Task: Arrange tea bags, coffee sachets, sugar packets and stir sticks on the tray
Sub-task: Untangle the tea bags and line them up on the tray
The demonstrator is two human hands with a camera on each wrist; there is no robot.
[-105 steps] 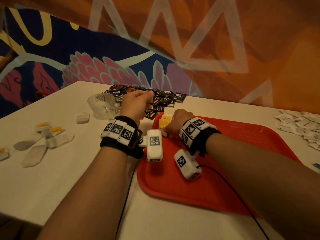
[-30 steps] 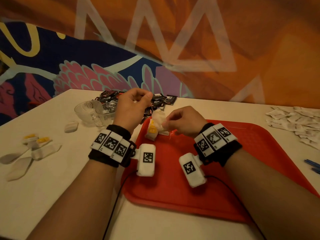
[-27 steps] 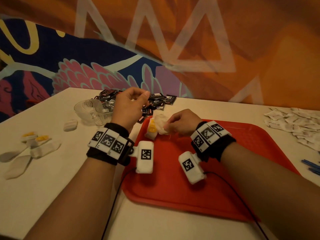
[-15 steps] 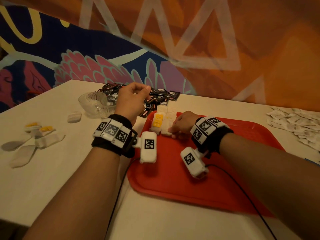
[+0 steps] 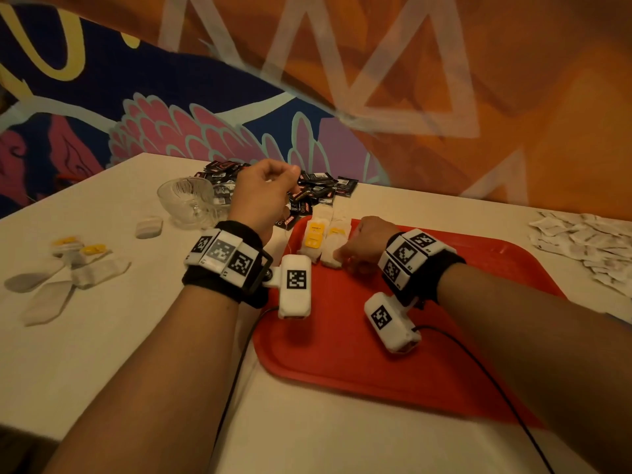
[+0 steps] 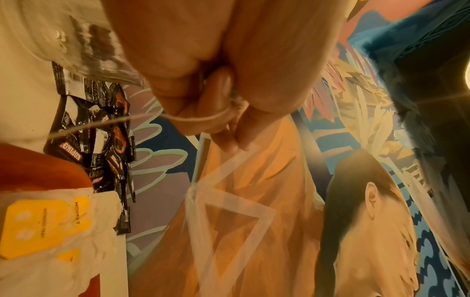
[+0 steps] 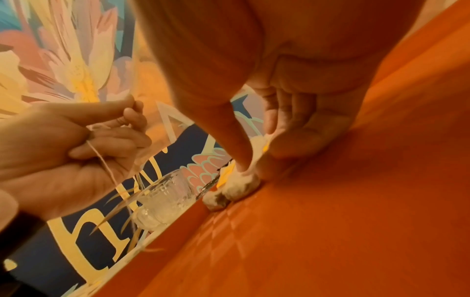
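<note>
A red tray (image 5: pixel 444 354) lies in front of me. Two white tea bags with yellow tags (image 5: pixel 314 236) sit in its far left corner. My right hand (image 5: pixel 343 258) pinches another tea bag (image 7: pixel 239 185) between thumb and curled fingers and holds it down on the tray floor (image 7: pixel 330 221) beside them. My left hand (image 5: pixel 292 172) hovers above the tray's left edge and pinches that bag's thin string (image 6: pixel 198 119) between thumb and fingers. The string (image 7: pixel 101 160) runs down from it. A yellow-tagged bag (image 6: pixel 43 227) shows below the left hand (image 6: pixel 229 140).
Black coffee sachets (image 5: pixel 309 191) are heaped behind the tray. A clear glass cup (image 5: pixel 188 200) stands left of them. Several loose tea bags (image 5: pixel 68 268) lie at the table's left. White sugar packets (image 5: pixel 588 244) lie at the right. A painted wall rises behind the table.
My right hand has brought the tea bag down from the air onto the tray, next to the yellow-tagged bags. My left hand stays raised, still holding the string.
</note>
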